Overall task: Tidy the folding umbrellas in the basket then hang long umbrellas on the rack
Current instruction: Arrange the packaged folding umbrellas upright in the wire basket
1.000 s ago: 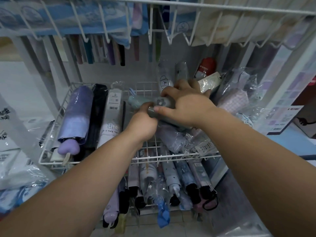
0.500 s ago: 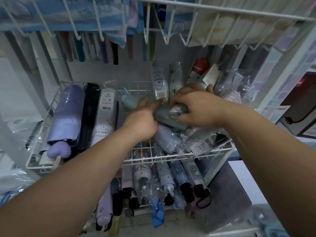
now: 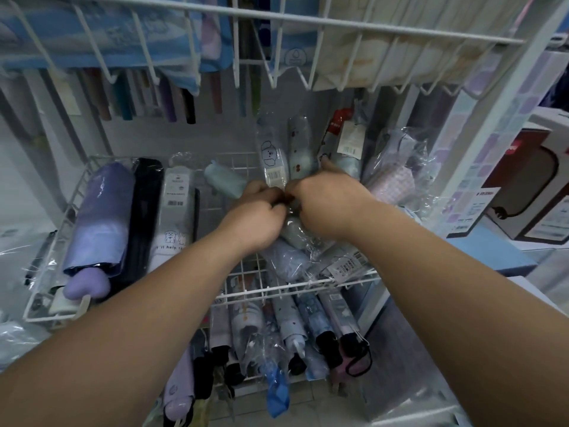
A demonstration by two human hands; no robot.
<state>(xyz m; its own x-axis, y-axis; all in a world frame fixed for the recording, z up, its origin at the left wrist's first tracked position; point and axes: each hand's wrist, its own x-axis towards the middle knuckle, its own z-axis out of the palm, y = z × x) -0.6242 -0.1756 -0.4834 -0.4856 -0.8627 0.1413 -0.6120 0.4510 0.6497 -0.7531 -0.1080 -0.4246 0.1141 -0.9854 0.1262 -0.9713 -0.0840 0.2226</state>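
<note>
— How did the fingers sit?
— Both sets were curled tight. The left hand [image 3: 255, 217] and right hand [image 3: 329, 200] gripped a grey-green folding umbrella [image 3: 294, 232] in clear wrap, knuckles almost touching over its far end. 1 digit of the right hand stuck up toward the upright packs [image 3: 271, 155] at the back. It was a thumb or a forefinger, but the blur would not let me say which.
— Any change from 0.5 s before?
— Yes. The left fingers had lain stretched across the umbrella. They had since closed round it, and the 2 hands had drawn together.
— Where was it, and what room was there?
— It was over the middle of the white wire basket [image 3: 246, 292], above a blue wrapped umbrella [image 3: 286, 260]. Bare wire floor [image 3: 215, 211] lay open between the hands and the white umbrella [image 3: 174, 217]. A purple umbrella [image 3: 98, 217] and a black umbrella [image 3: 144, 211] filled the left side. The basket's front rim ran under both wrists, with the upper rack [image 3: 338, 29] overhead.
</note>
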